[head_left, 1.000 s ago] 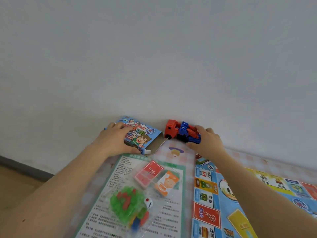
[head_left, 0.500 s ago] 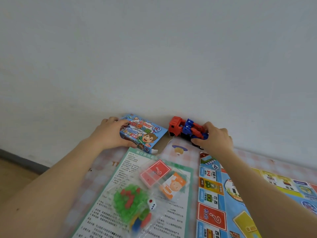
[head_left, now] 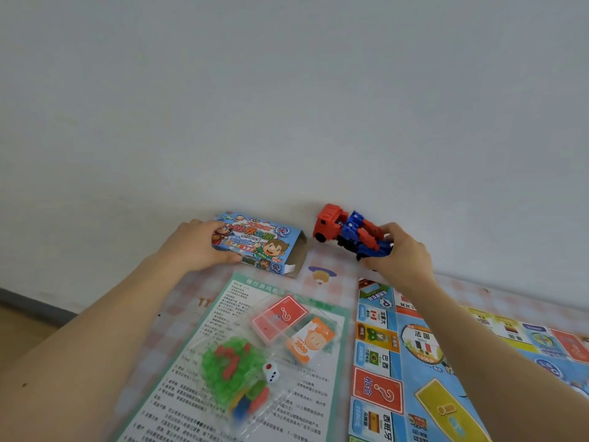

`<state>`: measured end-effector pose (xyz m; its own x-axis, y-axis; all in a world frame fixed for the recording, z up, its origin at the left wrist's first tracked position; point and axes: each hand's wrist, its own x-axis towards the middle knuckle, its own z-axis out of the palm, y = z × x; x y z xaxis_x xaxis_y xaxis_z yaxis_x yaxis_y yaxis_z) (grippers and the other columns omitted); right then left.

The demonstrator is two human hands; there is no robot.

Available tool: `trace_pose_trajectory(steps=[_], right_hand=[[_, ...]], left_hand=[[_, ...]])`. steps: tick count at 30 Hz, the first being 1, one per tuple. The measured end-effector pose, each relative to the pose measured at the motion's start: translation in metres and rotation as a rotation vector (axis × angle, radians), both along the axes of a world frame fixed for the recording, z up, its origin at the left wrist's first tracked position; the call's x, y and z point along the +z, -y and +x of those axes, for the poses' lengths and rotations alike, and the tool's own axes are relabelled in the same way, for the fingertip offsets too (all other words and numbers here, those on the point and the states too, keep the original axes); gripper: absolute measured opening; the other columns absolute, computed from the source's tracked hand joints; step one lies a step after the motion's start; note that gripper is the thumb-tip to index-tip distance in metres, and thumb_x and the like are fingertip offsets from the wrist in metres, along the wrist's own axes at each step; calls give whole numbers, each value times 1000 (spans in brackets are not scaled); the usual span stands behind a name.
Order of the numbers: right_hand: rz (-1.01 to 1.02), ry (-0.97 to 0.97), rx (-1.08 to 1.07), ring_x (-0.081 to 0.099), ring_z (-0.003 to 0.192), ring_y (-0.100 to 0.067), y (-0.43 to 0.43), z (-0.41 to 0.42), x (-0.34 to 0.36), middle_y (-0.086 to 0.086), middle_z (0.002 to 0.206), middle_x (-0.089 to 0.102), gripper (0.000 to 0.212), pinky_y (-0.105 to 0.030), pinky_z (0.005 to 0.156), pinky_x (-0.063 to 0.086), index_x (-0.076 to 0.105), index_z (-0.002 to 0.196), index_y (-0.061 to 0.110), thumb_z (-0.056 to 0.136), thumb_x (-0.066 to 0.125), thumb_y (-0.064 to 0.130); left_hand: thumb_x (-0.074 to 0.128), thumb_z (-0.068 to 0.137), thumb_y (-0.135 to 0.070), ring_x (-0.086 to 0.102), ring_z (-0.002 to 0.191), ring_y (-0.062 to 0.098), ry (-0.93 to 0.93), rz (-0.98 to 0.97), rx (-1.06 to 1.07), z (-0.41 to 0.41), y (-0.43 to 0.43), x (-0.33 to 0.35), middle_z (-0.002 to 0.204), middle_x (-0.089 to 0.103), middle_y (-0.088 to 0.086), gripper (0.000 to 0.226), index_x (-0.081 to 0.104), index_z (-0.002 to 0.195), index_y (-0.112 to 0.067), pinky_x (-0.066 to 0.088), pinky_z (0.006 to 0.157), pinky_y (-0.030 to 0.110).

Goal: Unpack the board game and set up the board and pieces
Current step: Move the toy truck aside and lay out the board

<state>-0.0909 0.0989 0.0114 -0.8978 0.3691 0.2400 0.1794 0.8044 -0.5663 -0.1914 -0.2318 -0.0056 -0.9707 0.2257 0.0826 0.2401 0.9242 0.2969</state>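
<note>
Since a second ago we are dragging the toy truck [head_left: 349, 232] rightward, right hand [head_left: 400, 255] fingers clasping its hidden rear. Our left hand [head_left: 197, 245] is gripping the open game box [head_left: 259, 244] on the worktop [head_left: 318, 275]; the board [head_left: 424, 371], cut off, is reading "法国", "巴西".

box [head_left: 258, 242] open, flat | board [head_left: 414, 362] unfolded | pcs bag [head_left: 251, 362] on sheet [head_left: 197, 352]

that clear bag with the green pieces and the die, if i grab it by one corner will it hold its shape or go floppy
Probably floppy: the clear bag looks like thin wrinkled film lying slack on the instruction sheet. The green pieces and the die look loose inside, so they would likely slide to the low end. It seems light, being small plastic parts and cards.
</note>
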Motion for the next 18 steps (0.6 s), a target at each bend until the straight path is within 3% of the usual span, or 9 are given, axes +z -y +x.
trace_pose_trajectory(steps=[6, 10, 14, 16, 18], right_hand=[[-60, -90, 144, 62, 88, -20, 22, 0, 20, 4, 105, 67, 54, -31, 77, 49, 56, 114, 26, 66, 81, 24], [-46, -99, 210, 60, 86, -20, 51, -11, 28, 4, 103, 65, 51, -27, 72, 45, 56, 112, 25, 66, 79, 19], [60, -67, 260, 59, 89, -23, 75, -22, 30, 0, 103, 64, 52, -31, 71, 49, 55, 113, 25, 66, 77, 17], [162, -76, 298, 58, 93, -26, 84, -27, 30, -2, 104, 64, 50, -32, 71, 48, 55, 114, 25, 68, 74, 17], [210, -100, 355, 57, 94, -27, 93, -31, 30, -3, 103, 63, 48, -31, 70, 46, 56, 114, 24, 69, 72, 17]], left_hand=[[78, 68, -51, 50, 120, 28, -16, 156, -9, 10, -16, 2, 134, 50, 11, 82, 48, 138, -22, 40, 97, 32], [81, 68, -42, 55, 117, 20, 42, 295, -34, 10, -24, -2, 135, 54, 2, 76, 50, 135, -20, 41, 95, 28], [86, 62, -30, 39, 133, 23, -66, 422, -37, 13, -19, 7, 149, 36, 7, 103, 29, 147, -23, 34, 108, 38], [88, 59, -20, 30, 137, 16, -67, 539, -123, 18, -20, 21, 152, 28, 0, 111, 23, 149, -27, 28, 112, 36], [88, 59, -17, 33, 132, 9, -56, 538, -190, 24, -24, 33, 144, 34, -6, 109, 26, 147, -29, 31, 109, 29]])
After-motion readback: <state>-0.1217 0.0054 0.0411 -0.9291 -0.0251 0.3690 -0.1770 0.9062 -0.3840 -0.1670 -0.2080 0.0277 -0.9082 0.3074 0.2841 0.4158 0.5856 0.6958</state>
